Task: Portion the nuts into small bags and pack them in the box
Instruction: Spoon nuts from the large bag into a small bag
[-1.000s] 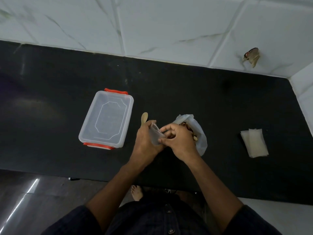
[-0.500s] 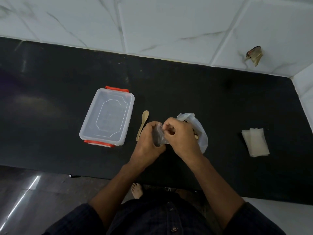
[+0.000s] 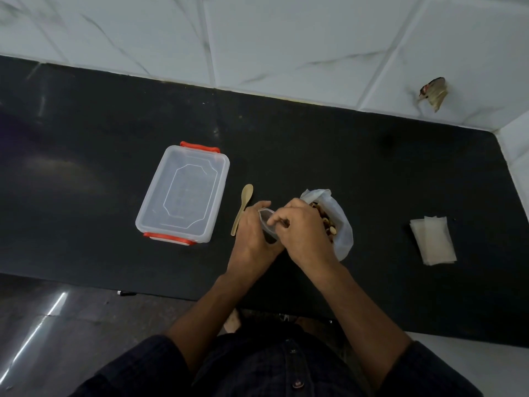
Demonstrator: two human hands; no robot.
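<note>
Near counter's front edge: left hand (image 3: pixel 253 234) gripping small bag (image 3: pixel 268 224), right hand (image 3: pixel 300 227) pinching its mouth open. Nut sack (image 3: pixel 337 222) just right; box (image 3: pixel 183 196), spoon (image 3: pixel 242 207) left. Likely bag-opening step; next, spooning nuts in.

Clear box (image 3: pixel 183 196) with orange clips, black counter (image 3: pixel 343 156)

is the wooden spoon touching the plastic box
Apart. The head view shows a clear strip of black counter between the wooden spoon and the plastic box.
</note>
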